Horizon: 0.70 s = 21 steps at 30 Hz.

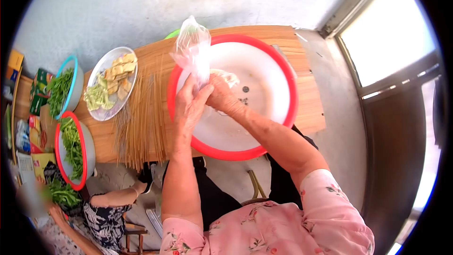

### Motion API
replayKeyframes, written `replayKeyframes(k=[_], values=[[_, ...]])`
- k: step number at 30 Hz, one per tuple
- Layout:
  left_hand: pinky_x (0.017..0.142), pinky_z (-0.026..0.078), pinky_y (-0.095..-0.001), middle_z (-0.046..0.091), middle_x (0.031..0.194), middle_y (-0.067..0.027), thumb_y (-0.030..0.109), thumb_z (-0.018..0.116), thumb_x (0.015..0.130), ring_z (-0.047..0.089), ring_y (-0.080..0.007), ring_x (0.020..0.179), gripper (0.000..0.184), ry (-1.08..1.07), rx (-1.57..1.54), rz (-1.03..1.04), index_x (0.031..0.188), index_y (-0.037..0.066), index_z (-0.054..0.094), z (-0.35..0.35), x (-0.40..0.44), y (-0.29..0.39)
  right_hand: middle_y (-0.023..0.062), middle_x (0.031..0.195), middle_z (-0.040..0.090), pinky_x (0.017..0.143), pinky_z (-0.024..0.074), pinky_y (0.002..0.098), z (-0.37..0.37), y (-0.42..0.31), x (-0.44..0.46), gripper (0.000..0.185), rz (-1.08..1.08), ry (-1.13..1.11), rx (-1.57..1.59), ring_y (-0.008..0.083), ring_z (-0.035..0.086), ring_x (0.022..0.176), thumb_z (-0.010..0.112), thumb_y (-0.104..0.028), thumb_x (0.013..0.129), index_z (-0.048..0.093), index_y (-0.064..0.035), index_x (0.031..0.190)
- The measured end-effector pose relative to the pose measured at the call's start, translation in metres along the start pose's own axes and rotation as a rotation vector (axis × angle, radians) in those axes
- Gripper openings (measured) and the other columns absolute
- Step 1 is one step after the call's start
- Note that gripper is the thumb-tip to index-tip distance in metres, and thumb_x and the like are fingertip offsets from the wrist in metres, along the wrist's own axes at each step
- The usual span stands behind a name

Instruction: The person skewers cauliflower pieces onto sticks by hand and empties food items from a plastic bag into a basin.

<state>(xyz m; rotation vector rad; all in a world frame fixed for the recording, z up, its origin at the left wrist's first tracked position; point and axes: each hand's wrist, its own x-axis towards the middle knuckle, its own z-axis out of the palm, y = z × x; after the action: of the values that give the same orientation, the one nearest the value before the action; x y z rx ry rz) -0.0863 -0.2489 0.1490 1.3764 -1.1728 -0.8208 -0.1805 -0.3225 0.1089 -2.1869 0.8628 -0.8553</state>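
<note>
A clear plastic bag [192, 42] stands up from my hands, over the left side of a large white basin with a red rim [257, 153]. My left hand [189, 100] is closed on the bag's lower part, thumb pointing to the right. My right hand [222, 93] meets it there with curled fingers, pinching the gathered plastic; its fingertips are partly hidden. Just beyond the right knuckles shows a pale, crumpled piece [226, 76], whose kind I cannot make out. Dark markings show on the basin's floor.
Thin brown sticks [146, 123] lie on the wooden table [306, 94] left of the basin. Beyond them are an oval plate [104, 113] of yellowish slices and pale greens, a blue-rimmed basin [74, 61] and a red-rimmed basin [87, 160] of leafy greens. Another person [106, 217] sits lower left.
</note>
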Motion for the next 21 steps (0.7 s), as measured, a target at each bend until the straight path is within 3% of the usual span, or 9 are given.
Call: replayKeyframes(k=[2, 5, 8, 9, 10, 13, 15, 18, 21], values=[[0.082, 0.046, -0.033, 0.061, 0.109, -0.0158, 0.019, 0.063, 0.083, 0.059, -0.024, 0.097, 0.052, -0.062, -0.09, -0.051, 0.127, -0.001, 0.046, -0.004, -0.003, 0.008, 0.0161, 0.073, 0.063, 0.064, 0.0478, 0.0452, -0.004, -0.004, -0.003, 0.011, 0.06, 0.144, 0.01, 0.0376, 0.06, 0.071, 0.066, -0.013, 0.07, 0.063, -0.0035, 0.076], [0.088, 0.044, -0.0348, 0.058, 0.115, -0.0184, 0.018, 0.066, 0.08, 0.056, -0.0287, 0.105, 0.054, 0.049, 0.076, -0.094, 0.127, -0.001, 0.046, -0.014, -0.011, 0.006, 0.0169, 0.077, 0.063, 0.064, 0.0477, 0.0395, -0.025, -0.015, -0.009, 0.013, 0.191, 0.045, -0.137, 0.033, 0.062, 0.074, 0.066, -0.015, 0.073, 0.064, -0.0024, 0.076], [0.094, 0.041, -0.0354, 0.055, 0.121, -0.0186, 0.011, 0.068, 0.077, 0.053, -0.0248, 0.112, 0.055, 0.339, 0.536, 0.03, 0.126, -0.003, 0.047, -0.024, -0.021, -0.009, 0.0096, 0.077, 0.067, 0.062, 0.047, 0.029, -0.05, 0.001, -0.011, 0.013, 0.414, 0.169, 0.293, 0.0143, 0.06, 0.065, 0.066, -0.014, 0.079, 0.068, -0.0032, 0.085], [0.097, 0.039, -0.0386, 0.053, 0.122, -0.0236, 0.009, 0.068, 0.074, 0.051, -0.0305, 0.115, 0.059, 0.427, 0.497, -0.129, 0.127, -0.004, 0.045, -0.021, -0.024, -0.009, 0.005, 0.075, 0.067, 0.061, 0.0464, 0.0274, -0.066, -0.001, -0.012, 0.013, 0.532, 0.228, 0.522, 0.0106, 0.059, 0.065, 0.066, -0.014, 0.08, 0.069, -0.0026, 0.084], [0.097, 0.039, -0.0386, 0.053, 0.122, -0.0236, 0.009, 0.068, 0.074, 0.051, -0.0305, 0.115, 0.059, 0.444, 0.505, -0.147, 0.127, -0.004, 0.045, -0.023, -0.027, -0.016, -0.0006, 0.078, 0.065, 0.063, 0.0462, 0.0263, -0.079, -0.001, -0.014, 0.014, 0.529, 0.284, 0.645, 0.0093, 0.058, 0.068, 0.066, -0.015, 0.082, 0.068, -0.0029, 0.088], [0.09, 0.045, -0.0368, 0.058, 0.112, -0.0206, 0.003, 0.066, 0.072, 0.057, -0.0289, 0.104, 0.053, 0.46, 0.586, -0.246, 0.122, -0.005, 0.049, -0.029, -0.027, -0.049, 0.0049, 0.083, 0.065, 0.059, 0.0473, 0.0277, -0.113, -0.021, -0.022, 0.016, 0.498, 0.517, 0.841, 0.012, 0.059, 0.07, 0.066, -0.01, 0.08, 0.065, -0.0005, 0.094], [0.079, 0.05, -0.0342, 0.061, 0.099, -0.0161, -0.003, 0.061, 0.068, 0.061, -0.0258, 0.089, 0.046, 0.251, 0.115, -0.396, 0.113, -0.005, 0.053, -0.04, -0.024, -0.061, 0.0059, 0.085, 0.064, 0.063, 0.0477, 0.028, -0.131, -0.033, -0.028, 0.015, 0.459, 0.596, 0.821, 0.0129, 0.058, 0.074, 0.066, -0.011, 0.082, 0.064, 0.0004, 0.092], [0.071, 0.05, -0.0318, 0.063, 0.09, -0.0117, -0.005, 0.059, 0.062, 0.061, -0.0225, 0.078, 0.043, 0.259, -0.231, -0.549, 0.105, -0.003, 0.055, -0.04, -0.024, -0.064, 0.0062, 0.085, 0.064, 0.07, 0.047, 0.0273, -0.157, -0.056, -0.04, 0.018, 0.302, 0.818, 0.911, 0.0135, 0.058, 0.077, 0.068, -0.013, 0.082, 0.063, 0.0021, 0.091], [0.069, 0.049, -0.0293, 0.062, 0.088, -0.0103, -0.008, 0.055, 0.061, 0.061, -0.0207, 0.075, 0.041, 0.309, -0.239, -0.507, 0.102, -0.004, 0.057, -0.032, -0.033, -0.034, 0.0056, 0.095, 0.06, 0.078, 0.0456, 0.0273, -0.195, -0.076, -0.061, 0.029, 0.256, 0.917, 0.898, 0.0141, 0.055, 0.086, 0.063, -0.019, 0.087, 0.057, 0.0024, 0.105]])
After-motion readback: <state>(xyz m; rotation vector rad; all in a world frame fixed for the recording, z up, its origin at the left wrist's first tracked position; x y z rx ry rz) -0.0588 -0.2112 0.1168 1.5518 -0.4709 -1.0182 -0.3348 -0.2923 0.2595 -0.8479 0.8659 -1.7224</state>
